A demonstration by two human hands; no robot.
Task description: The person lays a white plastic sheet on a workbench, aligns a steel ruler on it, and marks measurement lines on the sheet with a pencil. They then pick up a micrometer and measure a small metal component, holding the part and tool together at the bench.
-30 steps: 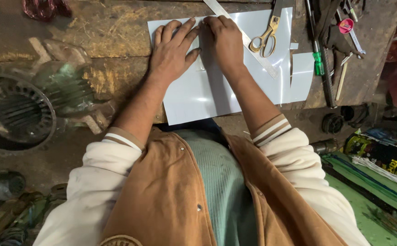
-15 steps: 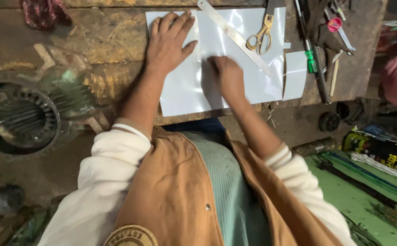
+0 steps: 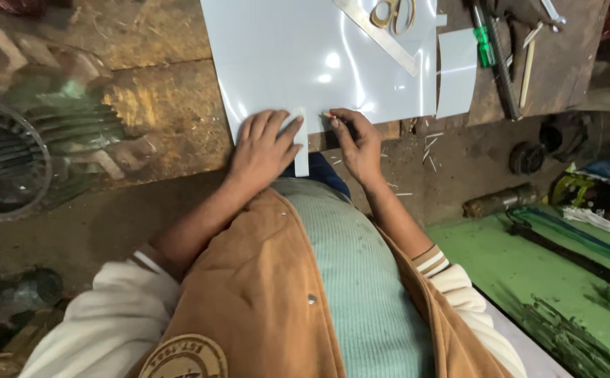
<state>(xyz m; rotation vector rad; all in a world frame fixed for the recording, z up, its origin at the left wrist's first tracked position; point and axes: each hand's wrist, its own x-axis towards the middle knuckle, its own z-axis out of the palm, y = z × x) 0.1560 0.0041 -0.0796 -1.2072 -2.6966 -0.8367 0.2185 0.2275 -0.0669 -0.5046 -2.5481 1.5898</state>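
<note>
A large glossy white sheet (image 3: 319, 63) lies on the worn wooden workbench (image 3: 158, 105). My left hand (image 3: 266, 147) rests flat at the sheet's near edge, fingers spread, its thumb against a narrow white strip (image 3: 302, 157) that hangs over the bench edge. Just right of the strip, my right hand (image 3: 357, 140) pinches a small pencil (image 3: 328, 115), tip on the sheet.
A metal ruler (image 3: 378, 35) and scissors (image 3: 392, 12) lie on the sheet's far side. A smaller white piece (image 3: 457, 70) and a green-handled screwdriver (image 3: 483, 42) sit to the right. A ribbed motor housing (image 3: 11, 161) stands left, a green surface (image 3: 529, 280) lower right.
Both hands have drawn back from the far part of the sheet to its near edge. The left now presses by the strip, the right holds the pencil beside it.
</note>
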